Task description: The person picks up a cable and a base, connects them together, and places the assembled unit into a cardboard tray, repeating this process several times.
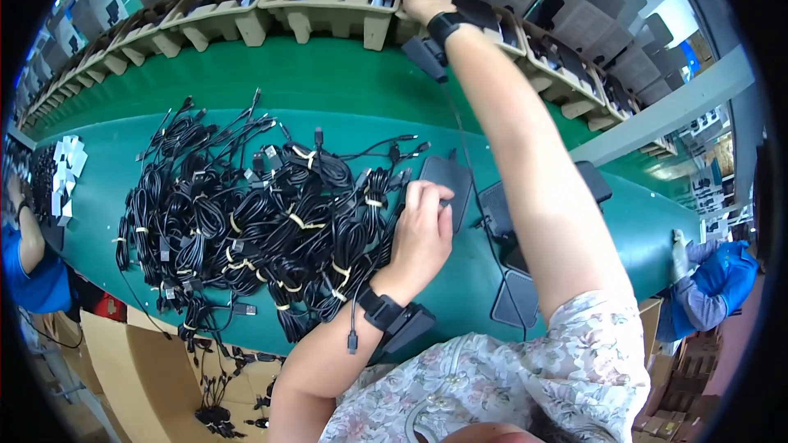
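Observation:
My left hand [422, 228] is closed, its fingers curled at the right edge of a big heap of bundled black USB cables [271, 213]. What it holds, if anything, is hidden. Beside its fingertips lies a flat black rectangular pad [447, 176]. Pale ties hold many of the cable coils together. My right hand [427, 2] reaches far forward to the row of moulded brown pulp trays [328, 10], over a tray with a black item [476, 10]. The fingers are bent downward and mostly hidden, so their grip does not show. Both wrists wear black straps with small boxes.
More black pads [515, 299] lie under and beside my right arm. White pieces [67, 172] stand at the left end of the green table [312, 119]. A cardboard box [123, 369] is below the table. Co-workers in blue [722, 279] are at both sides.

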`<state>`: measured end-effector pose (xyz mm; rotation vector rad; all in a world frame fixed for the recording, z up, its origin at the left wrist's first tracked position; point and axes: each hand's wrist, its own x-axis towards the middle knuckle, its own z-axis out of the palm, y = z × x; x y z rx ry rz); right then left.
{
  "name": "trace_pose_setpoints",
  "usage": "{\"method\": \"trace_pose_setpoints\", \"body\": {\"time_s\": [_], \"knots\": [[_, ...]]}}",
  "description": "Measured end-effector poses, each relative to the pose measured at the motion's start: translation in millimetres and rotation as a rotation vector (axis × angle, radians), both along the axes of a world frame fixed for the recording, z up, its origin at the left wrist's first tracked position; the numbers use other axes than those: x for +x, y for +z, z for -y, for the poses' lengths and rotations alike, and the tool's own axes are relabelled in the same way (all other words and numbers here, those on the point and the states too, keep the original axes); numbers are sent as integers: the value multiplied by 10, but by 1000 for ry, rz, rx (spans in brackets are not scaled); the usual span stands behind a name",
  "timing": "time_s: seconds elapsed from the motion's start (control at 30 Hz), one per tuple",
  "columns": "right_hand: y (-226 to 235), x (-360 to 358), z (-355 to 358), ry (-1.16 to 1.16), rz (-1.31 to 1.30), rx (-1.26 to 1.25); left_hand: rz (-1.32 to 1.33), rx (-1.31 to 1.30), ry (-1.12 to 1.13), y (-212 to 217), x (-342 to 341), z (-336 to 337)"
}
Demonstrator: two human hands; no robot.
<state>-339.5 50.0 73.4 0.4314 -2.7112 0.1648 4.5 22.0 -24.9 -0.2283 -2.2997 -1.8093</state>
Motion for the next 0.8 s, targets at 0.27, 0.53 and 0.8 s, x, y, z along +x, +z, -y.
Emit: {"method": "trace_pose_setpoints", "body": {"time_s": [0.27,0.53,0.8], "knots": [[-40,669,-661,381,-505,119,-75,47,72,-50,-48,-23],[-57,2330,-1056,775,217,411,-249,79,243,-135,-129,14],[-157,2553,-1028,646,344,548,-237,136,240,-87,-168,12]]}}
